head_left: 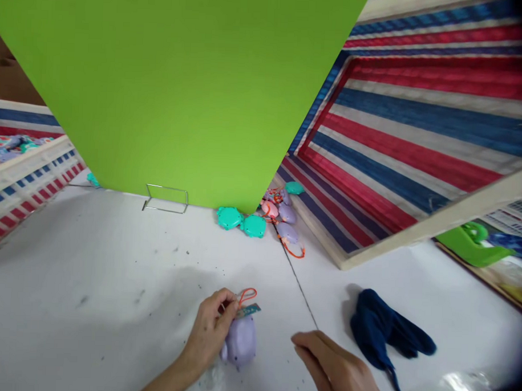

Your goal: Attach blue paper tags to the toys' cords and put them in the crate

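I had the left hand (209, 326) clamped, thumb against finger, on the orange cord (249, 290) by the printed tag (249, 310) of a lilac toy (242, 340). Toy lay on the white table (87, 258), near side, about mid-scene, just right of that hand. Right hand (337, 363) was well right of the toy, fingers curled, tips close; couldn't tell if they met or gripped anything. Navy cloth (370, 323) sat farther right. Far side: two teal toys (254, 225) by the green panel (183, 90), lilac and pink toys right of them, beside the striped crate (387, 137). Wire frame (164, 210) stood left, along the panel's near edge.
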Demonstrator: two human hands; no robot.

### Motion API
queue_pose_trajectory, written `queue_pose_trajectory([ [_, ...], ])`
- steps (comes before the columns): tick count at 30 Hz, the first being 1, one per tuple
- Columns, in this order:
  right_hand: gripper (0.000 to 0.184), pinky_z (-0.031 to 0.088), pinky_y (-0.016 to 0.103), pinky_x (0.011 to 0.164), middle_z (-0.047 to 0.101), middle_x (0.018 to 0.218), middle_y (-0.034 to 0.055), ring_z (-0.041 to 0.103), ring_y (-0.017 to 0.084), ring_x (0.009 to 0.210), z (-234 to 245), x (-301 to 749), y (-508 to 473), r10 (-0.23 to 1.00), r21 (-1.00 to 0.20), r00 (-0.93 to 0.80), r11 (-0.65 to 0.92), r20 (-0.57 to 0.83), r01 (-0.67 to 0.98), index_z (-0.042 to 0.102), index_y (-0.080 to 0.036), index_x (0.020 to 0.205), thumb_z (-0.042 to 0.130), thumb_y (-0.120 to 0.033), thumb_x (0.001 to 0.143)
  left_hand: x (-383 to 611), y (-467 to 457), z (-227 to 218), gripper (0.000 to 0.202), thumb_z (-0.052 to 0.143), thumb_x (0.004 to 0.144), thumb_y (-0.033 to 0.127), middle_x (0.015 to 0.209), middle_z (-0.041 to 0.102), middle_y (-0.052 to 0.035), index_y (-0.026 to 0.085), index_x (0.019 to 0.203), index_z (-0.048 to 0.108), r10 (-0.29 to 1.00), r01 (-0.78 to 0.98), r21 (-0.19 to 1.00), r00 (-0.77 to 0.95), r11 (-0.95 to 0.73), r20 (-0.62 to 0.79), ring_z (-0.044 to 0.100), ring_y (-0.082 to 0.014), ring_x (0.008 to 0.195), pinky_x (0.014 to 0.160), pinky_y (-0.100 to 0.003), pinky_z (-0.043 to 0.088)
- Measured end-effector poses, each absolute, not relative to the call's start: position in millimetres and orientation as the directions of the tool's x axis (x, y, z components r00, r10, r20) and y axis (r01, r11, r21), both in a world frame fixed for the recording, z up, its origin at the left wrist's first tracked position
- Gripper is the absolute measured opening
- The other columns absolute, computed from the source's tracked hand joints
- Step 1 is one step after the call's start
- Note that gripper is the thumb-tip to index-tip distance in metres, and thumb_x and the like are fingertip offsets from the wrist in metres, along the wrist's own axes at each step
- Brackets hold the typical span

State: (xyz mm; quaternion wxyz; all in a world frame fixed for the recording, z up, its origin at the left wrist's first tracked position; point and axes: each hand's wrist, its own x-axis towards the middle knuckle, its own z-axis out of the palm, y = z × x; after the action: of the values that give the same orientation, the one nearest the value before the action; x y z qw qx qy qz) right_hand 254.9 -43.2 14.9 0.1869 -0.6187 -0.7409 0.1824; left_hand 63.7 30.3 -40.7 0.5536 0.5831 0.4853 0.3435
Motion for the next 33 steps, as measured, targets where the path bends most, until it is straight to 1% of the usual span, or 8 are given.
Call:
queue_pose_trajectory([
  [3, 0.016, 0.048, 0.022, 0.056, 0.067, 0.073, 0.0023, 0.063, 0.015, 0.060, 12, 247, -39, 0.981, -0.605, 0.022, 0.101, 0.191, 0.790, 0.061, -0.024, 0.083, 0.047, -0.033, 0.084, 64, 29, -21, 0.023, 0.044, 0.081, 0.032, 0.069, 0.053, -0.0015, 0.016, 0.067, 0.052, 0.960, 0.195, 0.981, 0.275, -0.006, -0.049, 0.045, -0.0126, 0.064, 0.057, -0.021, 0.034],
  [5, 0.016, 0.047, 0.022, 0.059, 0.067, 0.072, 0.0016, 0.061, 0.015, 0.061, 9, 238, -33, 0.960, -0.729, 0.198, 0.008, 0.196, 0.684, 0.062, -0.023, 0.080, 0.052, -0.035, 0.080, 67, 27, -10, 0.021, 0.045, 0.081, 0.031, 0.064, 0.053, -0.0005, 0.016, 0.070, 0.055, 0.945, 0.132, 0.990, 0.313, 0.051, -0.090, 0.045, -0.0113, 0.059, 0.054, -0.020, 0.034],
  [7, 0.017, 0.046, 0.022, 0.059, 0.067, 0.072, 0.0013, 0.058, 0.014, 0.061, 5, 227, -27, 0.945, -0.881, 0.312, -0.065, 0.096, 0.468, 0.064, -0.022, 0.079, 0.055, -0.037, 0.078, 72, 25, -3, 0.021, 0.045, 0.080, 0.029, 0.055, 0.051, 0.0016, 0.015, 0.071, 0.057, 0.907, 0.048, 0.984, 0.382, 0.171, -0.176, 0.043, -0.0094, 0.050, 0.048, -0.019, 0.032],
  [9, 0.017, 0.045, 0.022, 0.055, 0.065, 0.070, 0.0009, 0.055, 0.013, 0.059, 0, 217, -20, 0.948, -0.990, 0.314, -0.082, -0.042, 0.113, 0.065, -0.020, 0.077, 0.058, -0.036, 0.077, 76, 23, 3, 0.020, 0.044, 0.079, 0.028, 0.050, 0.050, 0.0028, 0.015, 0.070, 0.056, 0.864, -0.018, 0.960, 0.443, 0.278, -0.241, 0.040, -0.0082, 0.044, 0.044, -0.019, 0.030],
  [12, 0.013, 0.043, 0.019, 0.049, 0.061, 0.064, -0.0021, 0.053, 0.010, 0.056, -9, 208, -15, 0.958, -0.898, 0.209, -0.091, -0.197, -0.430, 0.065, -0.020, 0.073, 0.064, -0.033, 0.073, 81, 21, 11, 0.019, 0.047, 0.077, 0.029, 0.054, 0.053, 0.0017, 0.015, 0.065, 0.052, 0.841, -0.037, 0.946, 0.470, 0.322, -0.268, 0.040, -0.0069, 0.043, 0.042, -0.018, 0.029],
  [15, 0.009, 0.042, 0.014, 0.049, 0.059, 0.059, -0.0047, 0.051, 0.005, 0.052, -16, 205, -15, 0.957, -0.743, 0.117, -0.125, -0.265, -0.658, 0.067, -0.019, 0.072, 0.069, -0.028, 0.070, 83, 20, 17, 0.017, 0.052, 0.074, 0.027, 0.056, 0.053, 0.0016, 0.014, 0.064, 0.054, 0.847, -0.017, 0.955, 0.467, 0.295, -0.253, 0.042, -0.0073, 0.047, 0.045, -0.018, 0.030],
  [22, 0.007, 0.044, 0.015, 0.052, 0.061, 0.062, -0.0047, 0.052, 0.005, 0.053, -26, 203, -19, 0.948, -0.631, 0.050, -0.169, -0.314, -0.757, 0.067, -0.018, 0.072, 0.070, -0.024, 0.070, 84, 20, 17, 0.016, 0.051, 0.075, 0.023, 0.056, 0.056, -0.0002, 0.012, 0.065, 0.057, 0.856, -0.038, 0.965, 0.471, 0.259, -0.212, 0.050, -0.0101, 0.054, 0.050, -0.018, 0.035],
  [33, 0.012, 0.041, 0.016, 0.050, 0.057, 0.056, -0.0046, 0.047, 0.006, 0.052, -27, 198, -18, 0.946, -0.749, 0.127, -0.150, -0.298, -0.645, 0.069, -0.021, 0.069, 0.073, -0.031, 0.065, 83, 20, 14, 0.014, 0.048, 0.074, 0.018, 0.057, 0.055, -0.0007, 0.011, 0.064, 0.056, 0.857, -0.057, 0.962, 0.471, 0.266, -0.209, 0.053, -0.0112, 0.057, 0.055, -0.020, 0.040],
])
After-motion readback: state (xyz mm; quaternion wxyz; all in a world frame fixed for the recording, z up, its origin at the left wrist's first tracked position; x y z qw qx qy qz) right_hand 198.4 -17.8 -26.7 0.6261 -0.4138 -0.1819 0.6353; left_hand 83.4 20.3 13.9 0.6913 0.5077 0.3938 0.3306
